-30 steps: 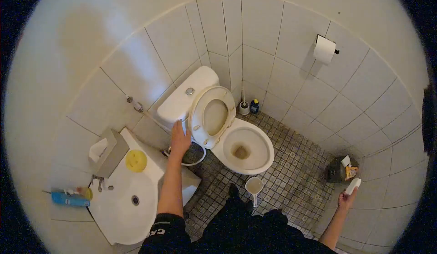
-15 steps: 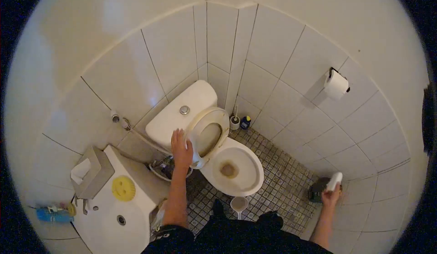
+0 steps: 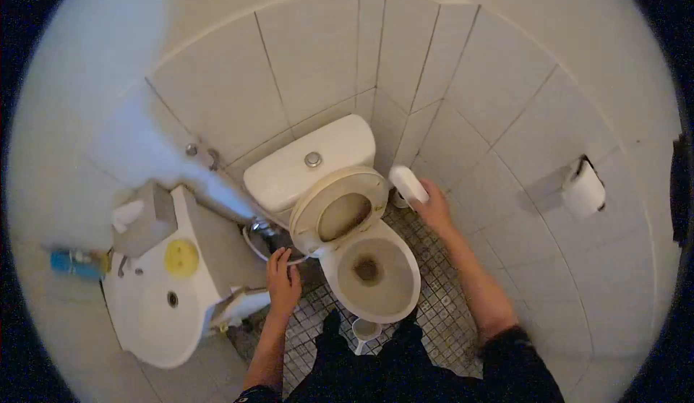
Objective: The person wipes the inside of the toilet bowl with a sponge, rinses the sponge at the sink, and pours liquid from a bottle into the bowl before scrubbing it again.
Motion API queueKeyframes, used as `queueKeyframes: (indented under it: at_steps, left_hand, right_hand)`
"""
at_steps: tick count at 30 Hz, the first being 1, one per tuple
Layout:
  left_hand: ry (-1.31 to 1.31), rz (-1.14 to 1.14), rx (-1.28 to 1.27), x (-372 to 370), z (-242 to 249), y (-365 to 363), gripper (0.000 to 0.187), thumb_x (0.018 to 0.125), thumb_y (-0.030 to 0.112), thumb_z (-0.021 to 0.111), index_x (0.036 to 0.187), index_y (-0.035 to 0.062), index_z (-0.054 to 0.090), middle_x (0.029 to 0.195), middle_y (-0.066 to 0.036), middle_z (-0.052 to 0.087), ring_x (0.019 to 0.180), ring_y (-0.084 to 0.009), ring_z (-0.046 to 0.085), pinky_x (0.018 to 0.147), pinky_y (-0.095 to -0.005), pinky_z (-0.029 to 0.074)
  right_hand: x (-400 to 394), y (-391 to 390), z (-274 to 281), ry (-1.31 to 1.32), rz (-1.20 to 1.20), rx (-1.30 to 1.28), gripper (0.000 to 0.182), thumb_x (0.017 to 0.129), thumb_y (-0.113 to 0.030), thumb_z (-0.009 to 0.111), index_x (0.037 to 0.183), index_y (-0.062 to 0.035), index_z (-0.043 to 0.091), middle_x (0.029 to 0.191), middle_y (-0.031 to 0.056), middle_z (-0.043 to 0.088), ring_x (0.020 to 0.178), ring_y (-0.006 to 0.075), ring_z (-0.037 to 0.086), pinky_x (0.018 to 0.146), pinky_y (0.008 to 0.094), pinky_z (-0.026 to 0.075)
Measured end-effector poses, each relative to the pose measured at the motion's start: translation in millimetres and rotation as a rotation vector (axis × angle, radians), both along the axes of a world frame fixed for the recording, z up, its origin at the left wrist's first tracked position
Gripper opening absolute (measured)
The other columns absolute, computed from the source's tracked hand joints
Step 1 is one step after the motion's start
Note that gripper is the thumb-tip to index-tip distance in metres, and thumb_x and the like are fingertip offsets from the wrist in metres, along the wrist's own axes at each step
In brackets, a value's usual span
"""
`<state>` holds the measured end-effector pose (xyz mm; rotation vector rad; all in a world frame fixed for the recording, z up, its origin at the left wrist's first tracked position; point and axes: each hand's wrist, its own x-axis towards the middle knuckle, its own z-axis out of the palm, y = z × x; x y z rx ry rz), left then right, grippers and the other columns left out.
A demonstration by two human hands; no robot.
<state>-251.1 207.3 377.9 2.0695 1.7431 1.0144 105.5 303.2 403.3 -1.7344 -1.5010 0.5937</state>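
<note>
My right hand (image 3: 434, 208) grips a white bottle-like object (image 3: 408, 185), tilted, just right of the raised toilet seat (image 3: 303, 224). Fingers spread and nothing in it, my left hand (image 3: 283, 281) is left of the toilet bowl (image 3: 414, 269), near a white hose. Brownish matter shows at the bottom of the bowl. Behind the seat stands the white cistern (image 3: 277, 177) with a round flush button (image 3: 313, 159).
On the left, a washbasin (image 3: 154, 336) bears a yellow round item (image 3: 181, 258) and a tissue box (image 3: 155, 224). A paper roll (image 3: 584, 190) hangs on the right wall. A white dipper (image 3: 365, 329) lies between my feet.
My right hand has brought the white object from the far right over beside the raised seat. My left hand has dropped away from the seat and cistern. The view has shifted.
</note>
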Motion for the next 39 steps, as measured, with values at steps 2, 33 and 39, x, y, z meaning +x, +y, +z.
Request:
queueKeyframes:
  at_steps: [2, 33, 39]
  left_hand:
    - [0.022, 0.085, -0.011, 18, 3, -26, 0.035, 0.076, 0.006, 0.048, 0.11, 0.0013, 0.047, 0.114, -0.018, 0.043, 0.105, -0.0349, 0.04, 0.091, -0.0413, 0.031]
    - [-0.285, 0.573, -0.207, 186, -116, -142, 0.037, 0.074, -0.004, 0.045, 0.11, 0.0049, 0.048, 0.117, -0.014, 0.042, 0.108, -0.0277, 0.04, 0.084, -0.0347, 0.038]
    - [-0.31, 0.705, -0.287, 210, -156, -185, 0.036, 0.075, -0.004, 0.043, 0.109, 0.0053, 0.049, 0.114, -0.013, 0.044, 0.106, -0.0265, 0.042, 0.081, -0.0318, 0.039]
  right_hand:
    - [-21, 54, 11, -0.073, 0.136, 0.062, 0.046, 0.066, -0.019, 0.065, 0.106, -0.0049, 0.046, 0.098, 0.0192, 0.054, 0.094, 0.0353, 0.05, 0.081, 0.0406, 0.04]
    - [418, -233, -528, -0.708, 0.393, -0.692, 0.031, 0.08, -0.024, 0.046, 0.108, -0.0094, 0.048, 0.108, 0.015, 0.051, 0.088, 0.0245, 0.052, 0.08, 0.0369, 0.04]
    - [388, -189, -525, -0.215, -0.03, -0.703, 0.038, 0.081, -0.034, 0.046, 0.106, -0.0068, 0.049, 0.107, 0.017, 0.051, 0.088, 0.0283, 0.051, 0.081, 0.0389, 0.041]
